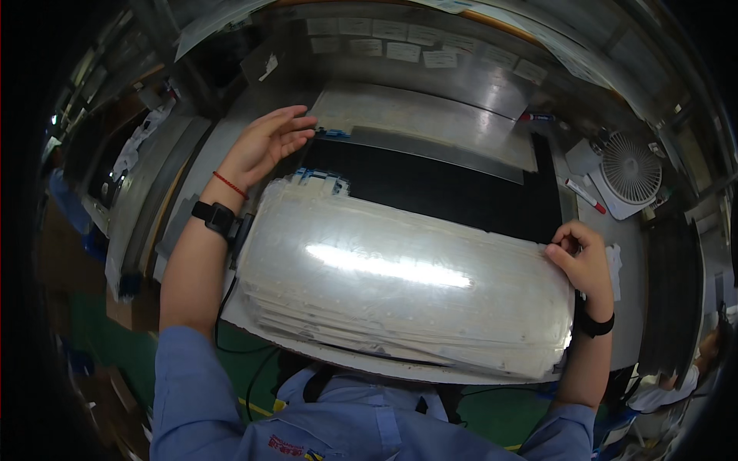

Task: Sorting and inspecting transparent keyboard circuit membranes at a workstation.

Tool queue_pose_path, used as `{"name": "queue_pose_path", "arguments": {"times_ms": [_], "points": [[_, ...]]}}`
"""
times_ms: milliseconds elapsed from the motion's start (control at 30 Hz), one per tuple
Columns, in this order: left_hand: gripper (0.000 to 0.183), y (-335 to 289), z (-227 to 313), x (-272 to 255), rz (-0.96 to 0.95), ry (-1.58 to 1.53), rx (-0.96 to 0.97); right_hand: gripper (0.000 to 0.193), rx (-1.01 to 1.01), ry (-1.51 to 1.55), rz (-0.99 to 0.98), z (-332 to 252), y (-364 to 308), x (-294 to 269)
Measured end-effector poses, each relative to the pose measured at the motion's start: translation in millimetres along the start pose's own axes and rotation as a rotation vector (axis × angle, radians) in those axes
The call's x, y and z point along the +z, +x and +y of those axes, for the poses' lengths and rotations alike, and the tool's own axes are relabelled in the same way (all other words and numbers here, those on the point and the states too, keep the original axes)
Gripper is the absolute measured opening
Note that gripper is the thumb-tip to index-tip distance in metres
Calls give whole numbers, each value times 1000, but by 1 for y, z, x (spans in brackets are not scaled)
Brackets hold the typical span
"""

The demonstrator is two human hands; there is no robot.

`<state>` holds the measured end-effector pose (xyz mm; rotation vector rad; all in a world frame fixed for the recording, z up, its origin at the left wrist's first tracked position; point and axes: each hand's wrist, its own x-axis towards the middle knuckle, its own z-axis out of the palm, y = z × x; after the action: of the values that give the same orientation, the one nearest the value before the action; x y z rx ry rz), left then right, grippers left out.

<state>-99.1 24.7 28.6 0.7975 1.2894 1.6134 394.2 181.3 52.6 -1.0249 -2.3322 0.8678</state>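
Observation:
A stack of translucent plastic-looking sheets (407, 300) lies across the near part of the table, with a bright reflection on its top. Beyond it is a flat black panel (446, 188), and blue tabs (319, 182) show at the stack's far left corner. My left hand (269, 144) is open, fingers apart, over the panel's far left end beside more blue tabs (334, 134). At the stack's far right corner, my right hand (583, 256) is closed, thumb and forefinger pinched on the edge of a sheet. How many layers it grips is hidden.
Another pale translucent sheet (423, 115) lies behind the black panel. To the right are a white fan (630, 169), a red-and-white marker (586, 196) and a dark marker (538, 117). Labels line the metal back wall (477, 84). A cable (219, 323) hangs at the left table edge.

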Motion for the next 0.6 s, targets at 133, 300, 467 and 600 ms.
{"name": "queue_pose_path", "arguments": {"times_ms": [133, 300, 467, 600], "points": [[37, -2, 0, 0, -4, 31, -5, 26, -66, -34, -54, -2, 1, -1], [36, -2, -1, -2, -24, 43, -5, 24, -130, 71, -81, 7, 2, -9], [35, -2, 0, -2, -97, 37, -26, 19, -178, 253, -23, 8, 0, -4], [36, -4, 4, 0, -223, -5, -110, 18, -144, 275, 97, 13, 0, -9]]}}
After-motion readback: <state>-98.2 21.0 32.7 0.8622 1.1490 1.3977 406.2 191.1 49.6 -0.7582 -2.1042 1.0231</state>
